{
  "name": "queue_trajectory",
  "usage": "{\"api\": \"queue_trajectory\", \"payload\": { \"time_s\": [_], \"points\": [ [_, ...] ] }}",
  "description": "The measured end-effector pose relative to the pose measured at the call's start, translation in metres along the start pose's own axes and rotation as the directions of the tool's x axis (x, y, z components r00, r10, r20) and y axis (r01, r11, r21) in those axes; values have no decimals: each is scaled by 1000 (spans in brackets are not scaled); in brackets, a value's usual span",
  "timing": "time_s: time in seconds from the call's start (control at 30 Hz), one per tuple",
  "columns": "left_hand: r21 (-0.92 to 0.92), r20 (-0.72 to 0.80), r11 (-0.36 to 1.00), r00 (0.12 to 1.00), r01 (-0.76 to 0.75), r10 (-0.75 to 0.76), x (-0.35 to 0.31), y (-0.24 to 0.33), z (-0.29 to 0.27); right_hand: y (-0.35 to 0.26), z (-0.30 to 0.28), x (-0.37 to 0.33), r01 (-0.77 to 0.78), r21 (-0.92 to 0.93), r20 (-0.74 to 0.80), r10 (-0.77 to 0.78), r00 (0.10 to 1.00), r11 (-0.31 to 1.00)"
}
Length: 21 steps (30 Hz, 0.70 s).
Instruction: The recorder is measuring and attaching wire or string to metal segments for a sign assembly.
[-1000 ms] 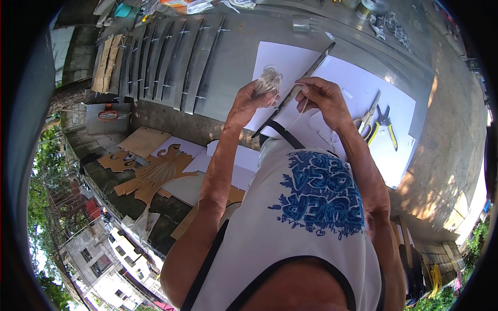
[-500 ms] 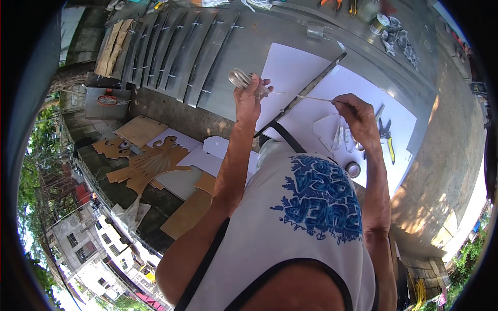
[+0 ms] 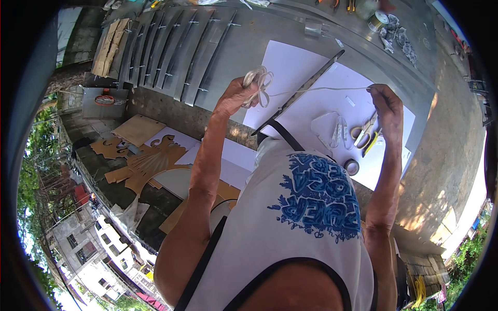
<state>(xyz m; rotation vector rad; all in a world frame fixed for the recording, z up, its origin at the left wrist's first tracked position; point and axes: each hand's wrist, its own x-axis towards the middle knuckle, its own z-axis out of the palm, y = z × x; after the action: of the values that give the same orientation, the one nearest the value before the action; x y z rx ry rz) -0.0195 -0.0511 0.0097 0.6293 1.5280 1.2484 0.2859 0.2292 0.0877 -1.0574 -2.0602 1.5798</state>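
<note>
A looped bundle of thin whitish cord point(image 3: 259, 79) sits in my left hand point(image 3: 239, 97), whose fingers are closed around it. One strand runs from the bundle across to my right hand point(image 3: 388, 106), which pinches it between thumb and fingers. The strand hangs slightly slack above white sheets point(image 3: 282, 65) and a long dark narrow bar point(image 3: 310, 84) lying diagonally on them. Below my right hand lie scissors point(image 3: 358, 136) with pale handles and a tool with a yellow-and-black handle point(image 3: 370, 144), partly hidden by the wrist.
Clear plastic pieces point(image 3: 338, 132) and a tape roll point(image 3: 351, 167) lie on the sheets. Several curved metal strips point(image 3: 193, 57) line the table's left part. A can point(image 3: 377, 22) and crumpled plastic point(image 3: 399, 41) stand far right. Brown cut-out panels point(image 3: 150, 160) lie lower left.
My hands have moved apart, the left leftward and the right rightward and slightly up. A longer length of cord now stretches between them, and the bundle's loops have spread.
</note>
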Motion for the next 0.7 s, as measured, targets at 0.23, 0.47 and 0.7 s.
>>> {"api": "queue_trajectory", "payload": {
  "time_s": [0.23,0.47,0.7],
  "points": [
    [-674,-192,702,972,-229,133,12,-13,15,-3,3,-17,-14,157,332,-40,942,987],
    [-907,-206,343,968,-244,142,20,-16,23,0,30,-33,80,-25,490,-58,870,996],
    [-750,-140,647,989,-135,44,8,-15,24,9,4,-24,139,455,23,-167,986,880]
  ]
}}
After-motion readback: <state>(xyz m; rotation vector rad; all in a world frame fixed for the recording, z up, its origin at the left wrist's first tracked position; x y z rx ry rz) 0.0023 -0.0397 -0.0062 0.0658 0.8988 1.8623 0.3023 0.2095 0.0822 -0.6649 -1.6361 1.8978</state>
